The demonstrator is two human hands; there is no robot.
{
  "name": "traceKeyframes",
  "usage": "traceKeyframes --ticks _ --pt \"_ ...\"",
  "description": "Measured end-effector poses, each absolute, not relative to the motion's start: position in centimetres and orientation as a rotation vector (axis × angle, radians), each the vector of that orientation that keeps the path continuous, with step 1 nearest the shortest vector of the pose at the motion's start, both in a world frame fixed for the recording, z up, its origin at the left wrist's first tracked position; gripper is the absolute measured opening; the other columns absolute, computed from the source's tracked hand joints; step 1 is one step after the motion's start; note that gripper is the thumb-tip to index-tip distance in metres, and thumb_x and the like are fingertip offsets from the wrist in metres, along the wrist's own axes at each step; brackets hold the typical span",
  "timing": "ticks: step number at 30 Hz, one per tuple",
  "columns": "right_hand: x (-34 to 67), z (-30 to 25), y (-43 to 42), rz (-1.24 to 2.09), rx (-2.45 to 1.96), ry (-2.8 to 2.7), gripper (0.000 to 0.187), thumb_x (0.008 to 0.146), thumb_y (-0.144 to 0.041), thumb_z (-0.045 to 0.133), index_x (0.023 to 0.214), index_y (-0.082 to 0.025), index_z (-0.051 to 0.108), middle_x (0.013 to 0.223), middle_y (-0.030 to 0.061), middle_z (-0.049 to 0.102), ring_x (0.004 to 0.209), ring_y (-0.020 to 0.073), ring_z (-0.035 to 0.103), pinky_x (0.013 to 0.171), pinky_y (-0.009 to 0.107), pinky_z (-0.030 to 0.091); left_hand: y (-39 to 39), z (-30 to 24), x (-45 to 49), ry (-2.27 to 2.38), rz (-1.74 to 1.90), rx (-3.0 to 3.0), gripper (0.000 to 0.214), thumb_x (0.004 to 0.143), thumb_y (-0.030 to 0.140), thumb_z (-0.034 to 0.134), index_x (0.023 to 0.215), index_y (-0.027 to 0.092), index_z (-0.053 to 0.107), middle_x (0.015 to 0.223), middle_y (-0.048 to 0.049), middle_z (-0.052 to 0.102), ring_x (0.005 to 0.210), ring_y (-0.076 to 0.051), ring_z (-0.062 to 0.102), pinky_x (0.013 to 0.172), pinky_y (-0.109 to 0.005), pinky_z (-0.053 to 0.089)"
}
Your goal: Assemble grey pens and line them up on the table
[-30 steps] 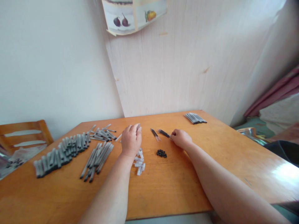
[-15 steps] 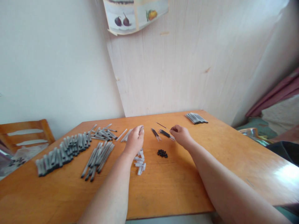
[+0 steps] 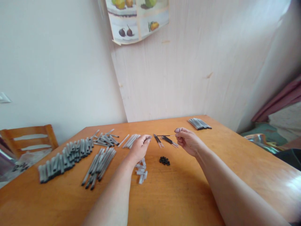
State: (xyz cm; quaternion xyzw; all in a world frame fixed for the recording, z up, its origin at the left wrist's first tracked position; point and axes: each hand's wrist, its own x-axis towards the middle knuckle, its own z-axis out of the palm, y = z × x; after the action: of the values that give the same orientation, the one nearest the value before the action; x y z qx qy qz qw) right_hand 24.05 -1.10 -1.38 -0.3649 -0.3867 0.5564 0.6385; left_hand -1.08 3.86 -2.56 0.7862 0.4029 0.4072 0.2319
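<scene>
Between the thumb and fingers of my right hand is the end of a thin pen refill, its dark part pointing left toward my other hand. My left hand is closed, fingers pinched together; whatever it grips is hidden or too small to name. Below the held refill lie two small groups of refills, one on the left and a bundle on the right. White pen caps are piled beneath my left hand. Small black plugs form a heap between my forearms. Clear pen barrels lie behind my left hand.
Capped pens cover the table's left side in a long row, a stack and a loose pile. Another pen bundle lies at the far right. A wooden chair stands left; a wall is behind the table.
My right hand has lifted a little and turned, swinging the refill from slanted to nearly level. My left hand has shifted slightly right and lower in view. The camera has tilted up slightly.
</scene>
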Motion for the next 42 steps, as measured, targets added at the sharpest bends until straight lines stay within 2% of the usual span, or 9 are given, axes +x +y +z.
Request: traceKeyframes --ticks 18,27,30,35,38,42 --pt "23.9 -1.4 -1.0 1.303 -0.89 -0.883 0.026 0.056 -0.016 0.073 0.077 -0.02 0.058 0.055 -0.0075 0.042 0.049 0.0072 0.031 0.043 0.022 0.018 3.9 -3.0 -1.4 1.09 1.044 2.265 0.027 0.093 0.029 0.049 0.11 0.022 0.068 0.113 -0.0073 0.071 0.108 -0.021 0.063 0.098 -0.037 0.047" --pt "23.7 -1.7 -1.1 1.322 -0.858 -0.907 0.024 0.061 -0.022 0.079 0.073 -0.019 0.059 0.058 -0.0061 0.045 0.051 0.0069 0.035 0.043 0.021 0.022 2.9 -2.4 -0.8 1.029 0.904 2.263 0.028 0.092 0.031 0.05 0.111 0.023 0.07 0.112 -0.0065 0.071 0.107 -0.021 0.063 0.096 -0.035 0.046" --pt "23.2 -1.6 -1.2 1.355 -0.81 -0.917 0.027 0.066 -0.031 0.082 0.073 -0.019 0.058 0.062 -0.0048 0.049 0.055 0.0077 0.041 0.047 0.021 0.03 2.4 -2.1 -0.4 1.005 0.866 2.161 0.029 0.091 0.032 0.052 0.113 0.023 0.07 0.106 -0.0051 0.072 0.101 -0.02 0.064 0.092 -0.032 0.046" --pt "22.2 -1.8 -1.2 1.461 -0.771 -0.9 0.025 0.07 -0.034 0.081 0.082 -0.019 0.066 0.079 0.0012 0.065 0.062 0.009 0.052 0.059 0.023 0.044 1.4 -1.2 -0.1 0.96 0.743 2.007 0.03 0.091 0.035 0.051 0.109 0.02 0.069 0.092 -0.0034 0.071 0.074 -0.014 0.059 0.071 -0.027 0.045" --pt "21.8 -1.8 -1.3 1.457 -0.77 -0.92 0.022 0.072 -0.033 0.079 0.085 -0.018 0.069 0.082 0.003 0.068 0.064 0.0099 0.054 0.062 0.024 0.046 0.9 -0.7 0.0 0.906 0.703 1.887 0.03 0.091 0.038 0.052 0.104 0.019 0.069 0.09 -0.0035 0.069 0.067 -0.011 0.054 0.066 -0.025 0.042" --pt "20.9 -1.8 -1.9 1.382 -0.801 -0.969 0.021 0.07 -0.033 0.079 0.08 -0.018 0.069 0.079 0.0025 0.069 0.062 0.0098 0.052 0.059 0.025 0.042 0.6 -0.6 0.1 0.788 0.653 1.699 0.036 0.089 0.046 0.056 0.107 0.017 0.068 0.091 -0.0052 0.068 0.066 -0.01 0.052 0.065 -0.024 0.039"
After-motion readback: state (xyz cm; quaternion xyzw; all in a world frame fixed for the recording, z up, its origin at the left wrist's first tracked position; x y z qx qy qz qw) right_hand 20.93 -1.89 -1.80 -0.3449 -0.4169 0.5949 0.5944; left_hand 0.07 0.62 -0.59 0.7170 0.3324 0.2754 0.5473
